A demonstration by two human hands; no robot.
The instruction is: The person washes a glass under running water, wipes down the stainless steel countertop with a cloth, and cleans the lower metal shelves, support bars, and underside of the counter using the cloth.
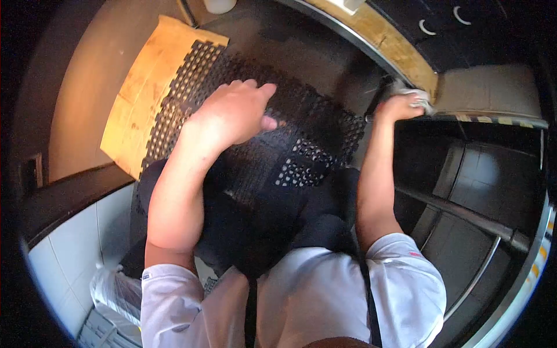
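Note:
My right hand (399, 108) is closed around a crumpled whitish cloth (422, 100). It is at the corner where a metal-edged counter with a wooden strip (400, 49) meets a dark frame on the right. Some blur surrounds the cloth, and its contact with the edge is unclear. Over the dark floor, my left hand (235, 113) hangs in the air with its thumb and forefinger apart, holding nothing. Beneath it lies a black perforated rubber mat (310, 159).
A tan board or cardboard sheet (142, 87) lies left of the mat. White wall tiles (72, 243), a clear plastic bag (116, 293) and a grey crate (98, 330) are at lower left. To the right runs a dark metal bar (464, 214) under the counter.

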